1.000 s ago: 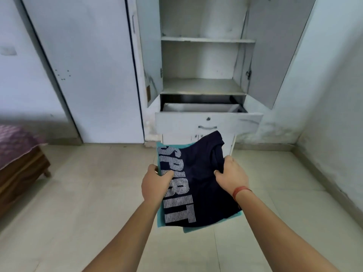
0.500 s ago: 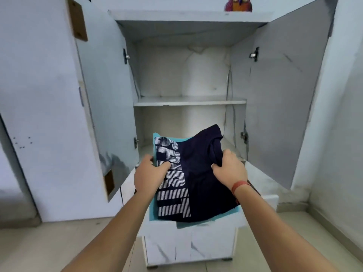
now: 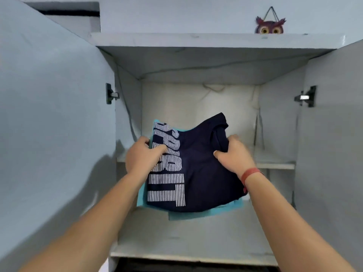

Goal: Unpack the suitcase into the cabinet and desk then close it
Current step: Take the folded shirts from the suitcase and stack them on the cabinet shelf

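I hold a folded stack of clothes in front of the open white cabinet (image 3: 196, 40). On top is a navy shirt (image 3: 200, 173) with white striped lettering, and a teal garment (image 3: 196, 214) lies under it. My left hand (image 3: 143, 156) grips the stack's left edge, thumb on the lettering. My right hand (image 3: 235, 154), with a red band at the wrist, grips its right edge. The stack hangs above the lower shelf (image 3: 186, 238) and in front of the upper shelf (image 3: 275, 164). The suitcase is out of view.
Both cabinet doors stand open, the left door (image 3: 55, 124) close beside my left arm and the right door (image 3: 334, 134) beside my right. An owl ornament (image 3: 270, 26) hangs on the wall above the cabinet top. A dark gap shows under the lower shelf.
I have moved closer to the cabinet and my view has risen. The stack now hangs inside the cabinet opening, above the lower shelf. Both hands keep their grip.
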